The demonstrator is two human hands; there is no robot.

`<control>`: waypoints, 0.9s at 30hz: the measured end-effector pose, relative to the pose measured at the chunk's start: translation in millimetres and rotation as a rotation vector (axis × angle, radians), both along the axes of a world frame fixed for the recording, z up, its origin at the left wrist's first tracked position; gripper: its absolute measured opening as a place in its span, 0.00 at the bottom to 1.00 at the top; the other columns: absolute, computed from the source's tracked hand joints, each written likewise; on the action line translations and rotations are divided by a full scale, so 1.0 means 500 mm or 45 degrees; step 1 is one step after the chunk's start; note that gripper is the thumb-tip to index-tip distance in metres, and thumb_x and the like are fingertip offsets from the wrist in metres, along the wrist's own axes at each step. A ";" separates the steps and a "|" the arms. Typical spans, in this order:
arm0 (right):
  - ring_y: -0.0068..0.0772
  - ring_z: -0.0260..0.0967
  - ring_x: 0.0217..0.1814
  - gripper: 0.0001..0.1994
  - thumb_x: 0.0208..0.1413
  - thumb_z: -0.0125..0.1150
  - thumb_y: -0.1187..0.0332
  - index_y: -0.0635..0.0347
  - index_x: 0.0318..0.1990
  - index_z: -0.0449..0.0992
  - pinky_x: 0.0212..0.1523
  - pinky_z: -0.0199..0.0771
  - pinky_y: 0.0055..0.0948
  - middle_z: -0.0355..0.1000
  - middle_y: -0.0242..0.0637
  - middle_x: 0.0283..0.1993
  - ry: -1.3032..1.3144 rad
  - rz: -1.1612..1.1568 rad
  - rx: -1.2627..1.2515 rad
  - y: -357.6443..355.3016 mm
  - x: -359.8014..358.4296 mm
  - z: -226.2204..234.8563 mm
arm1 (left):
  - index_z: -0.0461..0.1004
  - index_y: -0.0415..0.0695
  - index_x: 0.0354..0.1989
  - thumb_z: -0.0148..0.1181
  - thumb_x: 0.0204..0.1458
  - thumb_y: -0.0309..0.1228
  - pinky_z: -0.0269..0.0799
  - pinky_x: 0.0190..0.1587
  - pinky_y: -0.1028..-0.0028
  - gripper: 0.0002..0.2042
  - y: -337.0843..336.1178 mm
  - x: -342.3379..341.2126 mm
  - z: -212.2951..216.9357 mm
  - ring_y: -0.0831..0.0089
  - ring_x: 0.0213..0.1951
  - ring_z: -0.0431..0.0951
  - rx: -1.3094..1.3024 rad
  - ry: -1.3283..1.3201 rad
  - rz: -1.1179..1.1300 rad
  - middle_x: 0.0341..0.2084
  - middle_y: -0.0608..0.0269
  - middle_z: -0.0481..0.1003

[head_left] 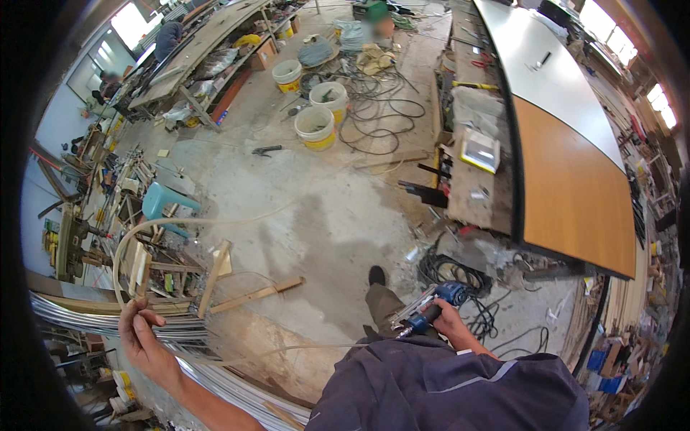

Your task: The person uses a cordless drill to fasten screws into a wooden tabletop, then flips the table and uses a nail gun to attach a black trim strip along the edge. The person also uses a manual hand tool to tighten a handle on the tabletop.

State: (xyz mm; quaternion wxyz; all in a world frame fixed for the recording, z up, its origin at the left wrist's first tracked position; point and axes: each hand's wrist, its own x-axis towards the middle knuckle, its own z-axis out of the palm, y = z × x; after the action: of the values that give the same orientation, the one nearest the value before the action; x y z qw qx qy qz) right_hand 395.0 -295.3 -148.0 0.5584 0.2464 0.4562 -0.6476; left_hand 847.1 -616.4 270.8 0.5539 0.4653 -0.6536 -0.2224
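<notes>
Standing on dusty concrete floor [316, 215] w/ cluttered workbench [575, 179].

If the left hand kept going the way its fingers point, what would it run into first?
The left hand already touches the bundle of shiny metal strips. Straight on, up and away, it would likely meet the pale bent strip and wooden offcuts behind, though depth is unclear.

shiny metal strips [108, 316], rough concrete floor [323, 208]

Bare concrete floor [338, 223] lies open mid-frame; buckets [316, 126] and cables [381, 93] crowd the top, wood scraps [215, 276] the lower left.
</notes>
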 end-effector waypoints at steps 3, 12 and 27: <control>0.50 0.74 0.45 0.11 0.64 0.51 0.68 0.69 0.44 0.71 0.56 0.74 0.52 0.73 0.50 0.35 0.010 0.076 0.001 -0.183 -0.043 -0.029 | 0.75 0.39 0.56 0.49 0.69 0.30 0.72 0.44 0.73 0.13 -0.098 -0.079 0.036 0.76 0.36 0.73 0.027 -0.140 0.086 0.46 0.59 0.79; 0.49 0.76 0.45 0.11 0.63 0.56 0.69 0.72 0.43 0.73 0.53 0.77 0.47 0.75 0.48 0.41 0.109 0.274 -0.275 -0.671 -0.176 0.179 | 0.70 0.41 0.64 0.60 0.61 0.29 0.63 0.66 0.56 0.22 -0.340 -0.369 -0.166 0.52 0.65 0.68 0.161 -1.061 -0.163 0.65 0.49 0.68; 0.52 0.74 0.58 0.22 0.68 0.53 0.58 0.66 0.60 0.66 0.57 0.74 0.55 0.72 0.51 0.58 0.142 -0.070 0.023 -1.105 -0.317 0.116 | 0.78 0.35 0.42 0.59 0.62 0.42 0.74 0.41 0.59 0.19 -0.895 -0.814 -0.517 0.53 0.37 0.81 1.182 -0.985 -1.576 0.32 0.43 0.79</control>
State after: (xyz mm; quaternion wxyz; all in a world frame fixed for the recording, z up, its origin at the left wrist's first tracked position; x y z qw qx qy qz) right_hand 236.5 -847.6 -90.1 0.5119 0.2272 0.4854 -0.6713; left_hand 440.2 -1063.7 12.1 -0.1741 0.2479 -0.7751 -0.5545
